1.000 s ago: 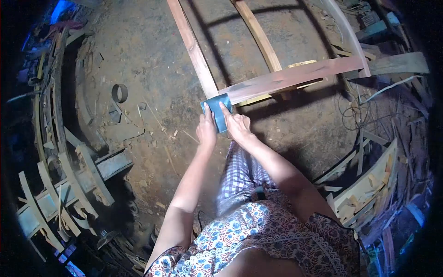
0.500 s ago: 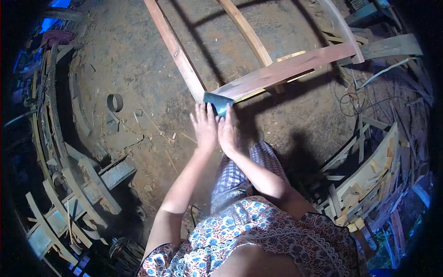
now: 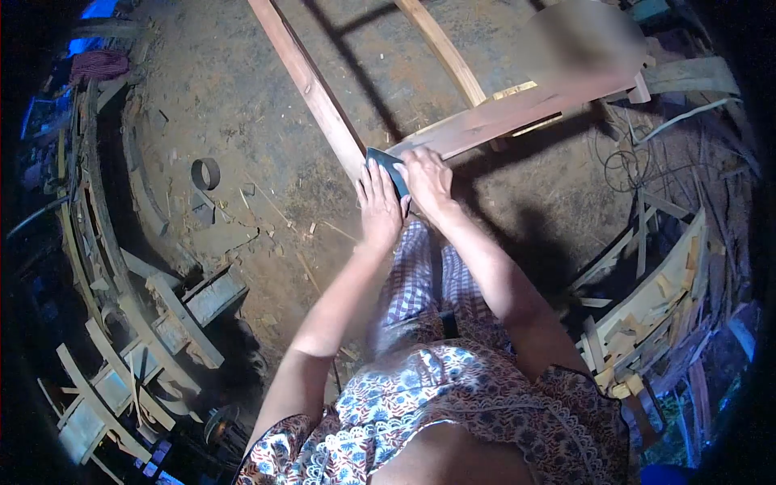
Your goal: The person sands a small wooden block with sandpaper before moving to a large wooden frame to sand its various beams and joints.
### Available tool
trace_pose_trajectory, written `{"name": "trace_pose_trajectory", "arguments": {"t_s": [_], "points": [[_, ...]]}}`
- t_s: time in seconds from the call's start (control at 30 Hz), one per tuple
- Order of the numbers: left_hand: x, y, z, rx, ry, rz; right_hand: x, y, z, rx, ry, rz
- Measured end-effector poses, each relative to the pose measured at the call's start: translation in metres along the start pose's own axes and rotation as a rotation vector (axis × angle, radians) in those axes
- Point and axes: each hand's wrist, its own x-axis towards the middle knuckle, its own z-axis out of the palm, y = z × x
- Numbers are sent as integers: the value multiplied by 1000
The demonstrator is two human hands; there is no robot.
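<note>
Head view, watched from my distant seat: the blue-green sheet (image 3: pixel 383 158) sits at the near corner of a wooden frame (image 3: pixel 346 139), where the pale side rail (image 3: pixel 311 87) and the curved reddish end rail (image 3: pixel 517 115) converge. It slants between the person's two hands. The left hand (image 3: pixel 378 202) lies on its left part, fingers straight against the surface, not clenched. The right hand (image 3: pixel 428 182) is on the other side, fingers bent over the near end of the reddish rail, thumb by the sheet's edge; I cannot tell whether it grips the sheet or only rests there.

Farther out, I see the middle rail (image 3: pixel 444 52) running away from the end rail, whose far end is partly blurred. On the brown floor (image 3: pixel 234 89), a round band (image 3: pixel 205 174) lies well left of the hands, and a wire coil (image 3: pixel 626 168) well right. Curved wooden strips (image 3: pixel 153 339) stand at lower left, with wood offcuts (image 3: pixel 659 303) at lower right.
</note>
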Motion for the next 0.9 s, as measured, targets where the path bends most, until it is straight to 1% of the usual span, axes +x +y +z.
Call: {"name": "trace_pose_trajectory", "arguments": {"t_s": [0.07,0.13,0.17,0.2,0.27,0.33,0.37,0.47,0.5,0.53,0.57,0.63,0.67,0.7,0.73,0.77,0.8,0.87,0.9], "points": [[-3,12,11,-99,67,-89,9,0,1,-26,14,-12],[4,22,15,-165,111,-134,11,8,-2,-25,-19,-53],[12,24,18,-177,123,-66,12,15,-4,-62,-2,-30],[24,25,19,-188,132,0,13,28,-5,-52,96,-21],[53,33,11,-188,57,162,17,45,-32,-179,37,128],[78,45,12,-203,70,306,19,58,-51,-181,84,283],[78,44,10,-203,72,305,18,65,-54,-138,128,285],[74,38,8,-122,57,341,12,51,-34,-82,177,319],[61,22,10,-76,29,329,6,42,-25,-81,62,306],[50,10,10,-27,-2,319,2,28,-25,49,39,326],[45,3,3,-21,-2,327,2,18,-22,63,20,321],[41,-5,-5,-3,-87,317,1,19,-21,88,15,329],[43,0,-4,3,-90,333,1,26,-24,88,12,275],[46,8,2,0,-70,304,1,35,-26,83,8,219],[52,18,7,-4,-45,276,4,43,-31,190,48,315],[65,30,16,-39,-21,321,8,60,-40,94,52,344],[83,50,12,-115,7,385,9,72,-56,-3,44,377],[111,83,19,-126,40,478,14,109,-66,-35,169,451],[109,84,19,-133,33,481,14,114,-74,-65,206,428]]}}
